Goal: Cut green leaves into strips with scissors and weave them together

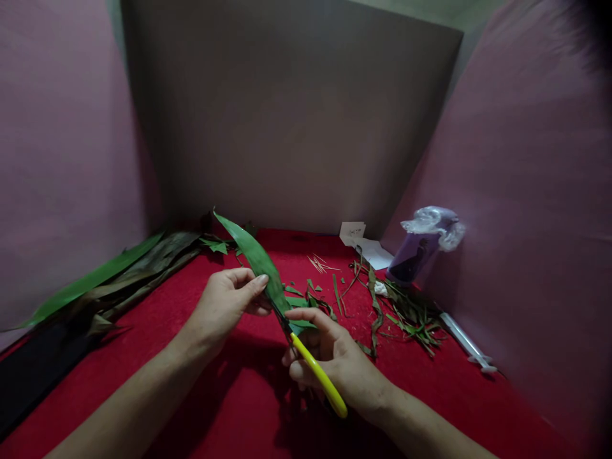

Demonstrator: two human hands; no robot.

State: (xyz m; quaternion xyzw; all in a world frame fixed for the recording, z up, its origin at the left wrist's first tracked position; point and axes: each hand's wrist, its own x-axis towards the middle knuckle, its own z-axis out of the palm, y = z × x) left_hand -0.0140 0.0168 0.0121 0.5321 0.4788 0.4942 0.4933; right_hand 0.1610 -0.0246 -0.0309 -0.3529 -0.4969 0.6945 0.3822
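1. Left hand (229,303): fingers pinched on a long green leaf (255,258), which rises up and away from the hand.
2. Right hand (335,360): closed around yellow-handled scissors (318,376), blades meeting the leaf's lower end between both hands.
3. Beyond the right hand: leaf trimmings (401,312) on the red cloth (239,395).
4. Far left of the left hand: a pile of leaves (119,274).

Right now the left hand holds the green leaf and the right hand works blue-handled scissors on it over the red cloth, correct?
Not quite: the scissors have yellow handles, not blue, as the head view shows. The left hand does hold the green leaf, and the right hand cuts over the red cloth.
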